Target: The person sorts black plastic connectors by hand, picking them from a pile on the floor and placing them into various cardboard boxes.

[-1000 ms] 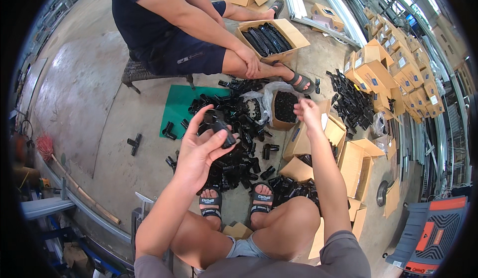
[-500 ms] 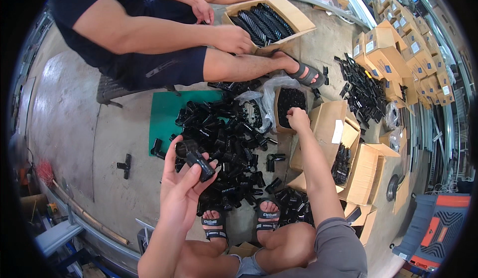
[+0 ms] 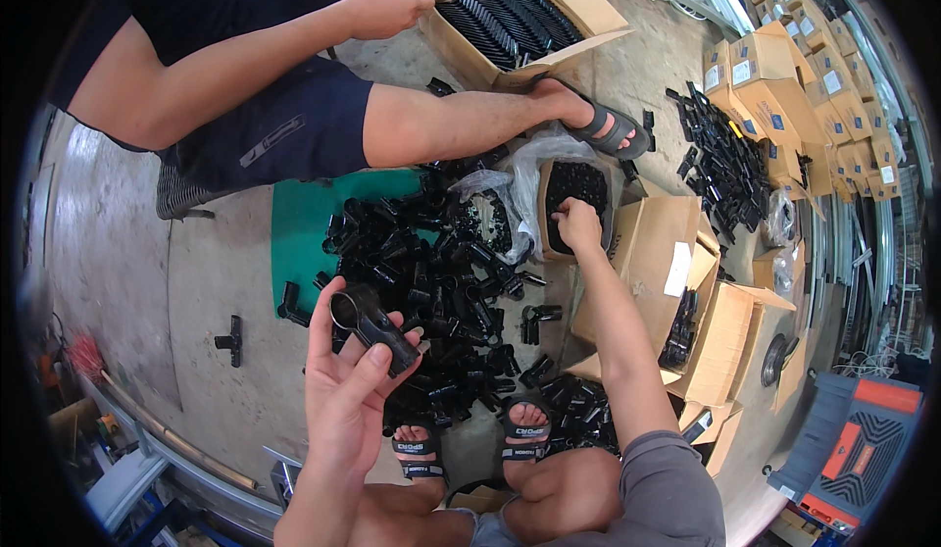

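In our left hand [image 3: 345, 398] we clasp a black pipe fitting [image 3: 380, 325], its long axis slanting from ring end down to the right, while our right hand [image 3: 578, 225], farther forward and rightward, reaches boxed small black parts [image 3: 576, 182], its grip unclear.

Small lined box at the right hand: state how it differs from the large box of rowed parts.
The small box holds tiny jumbled pieces; the large box holds longer parts in rows. The right hand is at the small box; a coworker's hand is near the large box. Both are cardboard with black contents.
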